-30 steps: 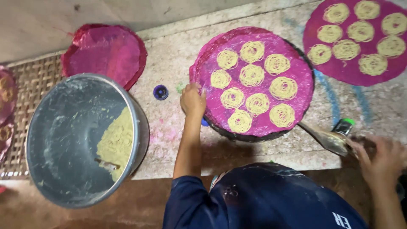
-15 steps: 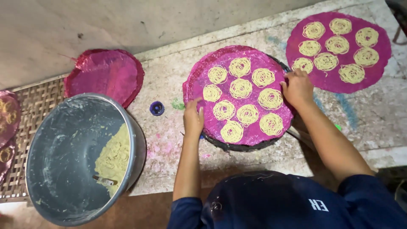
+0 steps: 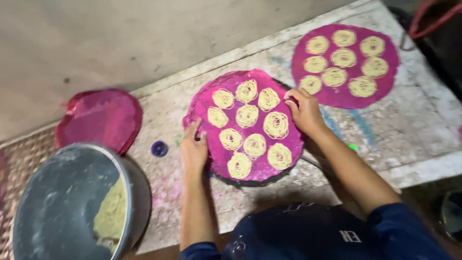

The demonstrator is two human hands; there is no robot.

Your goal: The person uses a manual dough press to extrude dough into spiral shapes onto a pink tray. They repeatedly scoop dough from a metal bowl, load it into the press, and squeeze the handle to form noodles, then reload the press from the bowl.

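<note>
A round magenta sheet lies on a dark round plate on the stone slab, carrying several yellow noodle coils. My left hand grips the sheet's left edge. At the right edge my right hand holds the same sheet, fingers curled over its rim. Both forearms reach out from my dark blue sleeves at the bottom.
A second magenta sheet with several coils lies at the far right. A stack of bare magenta sheets sits at the left. A big metal bowl with yellow dough stands at the lower left. A small blue cap lies near it.
My right hand left a metal tool at the right and came onto the sheet's right edge. The left hand stayed at the left edge. The view shifted, so everything sits lower in frame.
</note>
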